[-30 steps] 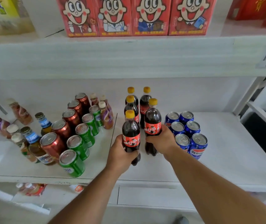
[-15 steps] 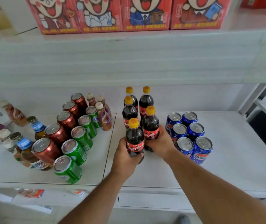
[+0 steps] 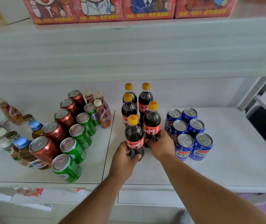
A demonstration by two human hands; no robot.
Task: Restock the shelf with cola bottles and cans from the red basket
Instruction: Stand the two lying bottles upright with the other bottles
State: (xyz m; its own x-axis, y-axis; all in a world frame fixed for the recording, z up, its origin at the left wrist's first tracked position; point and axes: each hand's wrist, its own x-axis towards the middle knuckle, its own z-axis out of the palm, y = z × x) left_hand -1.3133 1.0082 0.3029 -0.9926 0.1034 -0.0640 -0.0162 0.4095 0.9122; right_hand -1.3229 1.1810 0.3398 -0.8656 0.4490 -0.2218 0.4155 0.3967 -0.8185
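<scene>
Several cola bottles with yellow caps and red labels stand in two rows in the middle of the white shelf (image 3: 226, 159). My left hand (image 3: 124, 159) grips the base of the front left bottle (image 3: 134, 136). My right hand (image 3: 161, 145) grips the lower part of the front right bottle (image 3: 151, 122). Both bottles stand upright on the shelf. Three more bottles (image 3: 145, 97) stand behind them. Several blue cola cans (image 3: 188, 131) sit in two rows just right of my right hand. The red basket is out of view.
Rows of red-brown cans (image 3: 54, 131) and green cans (image 3: 80, 135) fill the left part of the shelf, with small coffee bottles (image 3: 103, 115) behind and glass bottles (image 3: 21, 143) at far left. Red cartoon cartons (image 3: 146, 8) stand on the shelf above. A white post (image 3: 250, 92) rises at right.
Both bottles have come down from a raised hold and now stand on the shelf in front of the others. My hands have slid lower on them.
</scene>
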